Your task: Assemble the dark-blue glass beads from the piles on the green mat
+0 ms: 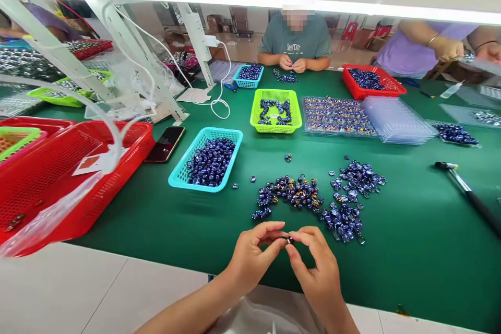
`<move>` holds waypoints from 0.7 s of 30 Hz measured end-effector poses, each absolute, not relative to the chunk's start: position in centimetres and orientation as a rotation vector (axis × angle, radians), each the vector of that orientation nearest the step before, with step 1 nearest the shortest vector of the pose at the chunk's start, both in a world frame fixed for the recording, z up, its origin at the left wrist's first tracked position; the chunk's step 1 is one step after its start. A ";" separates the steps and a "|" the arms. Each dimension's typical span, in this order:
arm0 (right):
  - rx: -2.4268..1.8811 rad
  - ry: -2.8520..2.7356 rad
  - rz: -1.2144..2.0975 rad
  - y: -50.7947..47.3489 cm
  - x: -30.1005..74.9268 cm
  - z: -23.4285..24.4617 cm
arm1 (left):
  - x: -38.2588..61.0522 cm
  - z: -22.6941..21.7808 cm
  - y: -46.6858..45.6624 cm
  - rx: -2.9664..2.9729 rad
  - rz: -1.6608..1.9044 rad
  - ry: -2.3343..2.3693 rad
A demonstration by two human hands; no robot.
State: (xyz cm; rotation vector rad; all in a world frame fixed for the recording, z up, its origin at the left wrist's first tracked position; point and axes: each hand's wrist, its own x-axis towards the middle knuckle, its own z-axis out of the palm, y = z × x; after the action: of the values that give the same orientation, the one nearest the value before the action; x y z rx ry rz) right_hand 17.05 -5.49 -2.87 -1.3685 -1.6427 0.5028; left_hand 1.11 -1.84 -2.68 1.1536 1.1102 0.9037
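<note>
Near the table's front edge, my left hand (250, 255) and my right hand (319, 266) meet at the fingertips. Both pinch one small dark shiny piece (289, 240), mostly covered by fingers, so its exact kind is unclear. Just beyond them lies a pile of dark ring-like pieces with orange glints (299, 191). To its right are heaps of flat, glossy blue-black pieces (344, 222). A light-blue basket (174, 180) full of round dark-blue pieces stands to the left of the piles.
A large red basket (117, 177) and a phone (166, 144) lie left. Farther back stand a green basket (256, 126), a filled clear tray (332, 133) and stacked clear trays (399, 120). A hammer (469, 193) lies right. Two people work across the green table (415, 261).
</note>
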 end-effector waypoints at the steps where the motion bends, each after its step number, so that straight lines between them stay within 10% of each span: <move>1: -1.369 -1.658 0.514 -5.4 17.1 -2.9 | 1.0 -2.8 -1.9 1.217 0.907 1.118; 21: -1.312 -1.741 0.733 -4.9 17.6 -4.6 | -6.1 -4.2 2.8 2.034 0.664 1.329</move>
State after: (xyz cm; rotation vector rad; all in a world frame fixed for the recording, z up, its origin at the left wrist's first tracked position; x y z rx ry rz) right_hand 17.57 -4.94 -4.56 -1.3122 -1.7415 0.7333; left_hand -6.10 2.77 -4.17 2.0339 1.3290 0.6641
